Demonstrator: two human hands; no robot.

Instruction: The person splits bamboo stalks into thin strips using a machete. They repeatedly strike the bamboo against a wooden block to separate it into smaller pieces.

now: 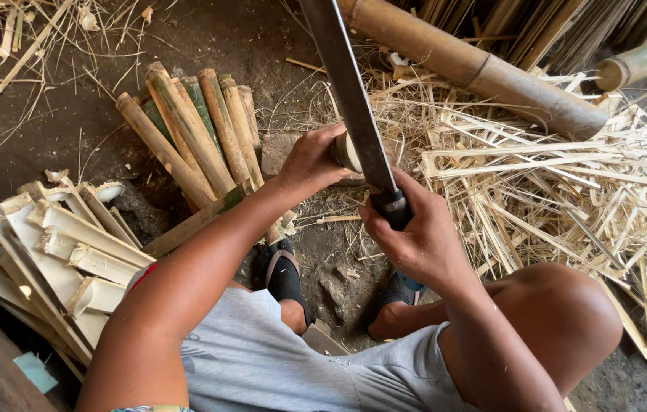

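My right hand (413, 235) grips the dark handle of a long machete (349, 91) whose blade rises toward the top of the view. The blade lies across the end of a short upright bamboo piece (345, 152). My left hand (309, 159) is wrapped around that bamboo piece, just left of the blade. I am squatting, with my knees and sandalled feet below the hands.
A stack of split bamboo segments (194, 137) leans behind my left arm. Pale split bamboo halves (56, 252) pile at the left. Thin bamboo strips and shavings (567, 191) cover the ground at right. Thick bamboo poles (476, 69) lie at top right.
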